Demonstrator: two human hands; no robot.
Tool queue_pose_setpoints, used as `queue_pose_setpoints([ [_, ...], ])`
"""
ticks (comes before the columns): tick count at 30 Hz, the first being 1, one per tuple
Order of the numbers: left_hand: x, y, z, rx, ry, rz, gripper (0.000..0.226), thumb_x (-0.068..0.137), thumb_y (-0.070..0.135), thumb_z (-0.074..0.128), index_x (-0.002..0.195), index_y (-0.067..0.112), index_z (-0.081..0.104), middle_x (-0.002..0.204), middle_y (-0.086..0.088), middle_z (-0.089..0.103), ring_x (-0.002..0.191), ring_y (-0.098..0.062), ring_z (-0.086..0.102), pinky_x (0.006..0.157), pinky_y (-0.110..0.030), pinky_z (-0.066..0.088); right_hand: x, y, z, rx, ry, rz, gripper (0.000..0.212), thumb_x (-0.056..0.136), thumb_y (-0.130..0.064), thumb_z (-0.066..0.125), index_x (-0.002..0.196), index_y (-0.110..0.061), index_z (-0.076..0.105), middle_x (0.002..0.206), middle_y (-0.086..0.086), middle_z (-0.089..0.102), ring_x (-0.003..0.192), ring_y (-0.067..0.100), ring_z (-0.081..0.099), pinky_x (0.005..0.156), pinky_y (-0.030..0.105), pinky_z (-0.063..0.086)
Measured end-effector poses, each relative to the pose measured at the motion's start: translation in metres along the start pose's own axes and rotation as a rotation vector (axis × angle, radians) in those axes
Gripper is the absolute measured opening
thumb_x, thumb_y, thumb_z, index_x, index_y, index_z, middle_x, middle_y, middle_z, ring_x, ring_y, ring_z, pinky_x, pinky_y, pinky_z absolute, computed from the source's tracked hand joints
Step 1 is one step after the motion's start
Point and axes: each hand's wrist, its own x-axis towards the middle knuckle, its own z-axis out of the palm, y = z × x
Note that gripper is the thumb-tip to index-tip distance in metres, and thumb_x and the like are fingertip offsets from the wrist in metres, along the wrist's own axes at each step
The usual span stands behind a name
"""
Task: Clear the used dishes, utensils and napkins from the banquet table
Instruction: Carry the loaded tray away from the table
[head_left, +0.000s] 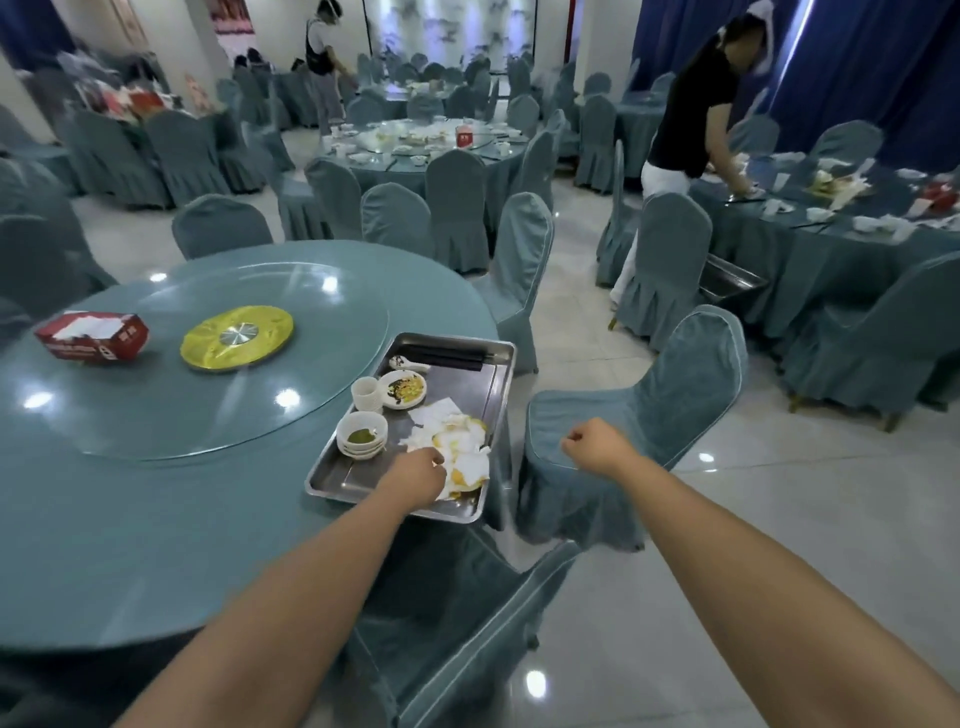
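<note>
From the head camera I look across a round banquet table (130, 519) in teal cloth, its glass turntable (234, 364) carrying a gold centre disc (236, 338) and a red tissue box (92, 336); covered chairs (639, 415) crowd the near edge, and a person in a black top (691, 109) bends over a neighbouring table at right. The steel tray (332, 475) sits at the table's right rim, one corner hanging past it over a chair, and holds stacked small bowls (362, 434) with green residue, a white cup (364, 394), a soiled saucer (401, 389), a spoon (409, 362), dark chopsticks (452, 354) and yellow-stained napkins (462, 447). My left hand (418, 473) is curled down onto the napkins; I cannot tell whether it grips them. My right hand (597, 447) hangs fisted and holding nothing above the chair seat. Open tiled floor (753, 597) lies to the right.
</note>
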Motion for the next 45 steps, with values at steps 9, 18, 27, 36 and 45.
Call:
queue_pose_setpoints([
  [9, 0.035, 0.012, -0.021, 0.044, 0.013, -0.102, 0.040, 0.100, 0.025, 0.040, 0.134, 0.012, 0.055, 0.138, -0.012, 0.056, 0.124, -0.029, 0.053, 0.103, -0.036, 0.043, 0.065, -0.026, -0.031, -0.030, -0.079, -0.158, 0.023, 0.095, -0.024, 0.054, 0.082, -0.007, 0.062, 0.072, 0.006, 0.057, 0.071, 0.021, 0.055, 0.068, 0.031, 0.045],
  [18, 0.088, 0.006, -0.028, -0.025, -0.015, -0.193, 0.040, 0.099, 0.027, 0.041, 0.135, 0.015, 0.056, 0.138, -0.009, 0.056, 0.124, -0.028, 0.052, 0.103, -0.034, 0.042, 0.147, -0.030, -0.032, -0.030, -0.154, -0.140, 0.018, 0.094, -0.019, 0.052, 0.078, -0.011, 0.057, 0.072, 0.008, 0.056, 0.067, 0.021, 0.050, 0.065, 0.030, 0.044],
  [27, 0.167, 0.040, -0.036, -0.234, 0.135, -0.455, 0.034, 0.099, 0.021, 0.044, 0.128, 0.013, 0.060, 0.127, -0.008, 0.063, 0.114, -0.027, 0.059, 0.094, -0.032, 0.047, 0.295, -0.031, -0.063, -0.094, -0.300, -0.270, 0.020, 0.095, -0.019, 0.050, 0.086, -0.007, 0.062, 0.080, 0.008, 0.058, 0.072, 0.020, 0.055, 0.061, 0.029, 0.044],
  [36, 0.211, 0.103, -0.034, -0.529, 0.285, -0.657, 0.024, 0.098, 0.023, 0.047, 0.113, 0.014, 0.064, 0.105, -0.013, 0.067, 0.086, -0.030, 0.060, 0.080, -0.041, 0.053, 0.416, -0.043, -0.102, -0.148, -0.427, -0.431, 0.028, 0.092, -0.024, 0.052, 0.068, -0.013, 0.060, 0.070, 0.004, 0.058, 0.071, 0.021, 0.052, 0.067, 0.028, 0.045],
  [45, 0.188, 0.077, -0.029, -0.702, 0.426, -0.989, 0.035, 0.101, 0.022, 0.046, 0.127, 0.006, 0.062, 0.133, -0.016, 0.059, 0.119, -0.032, 0.055, 0.102, -0.037, 0.043, 0.475, -0.082, -0.060, -0.168, -0.571, -0.508, 0.021, 0.089, -0.020, 0.051, 0.070, -0.014, 0.050, 0.067, 0.010, 0.049, 0.061, 0.020, 0.042, 0.057, 0.027, 0.036],
])
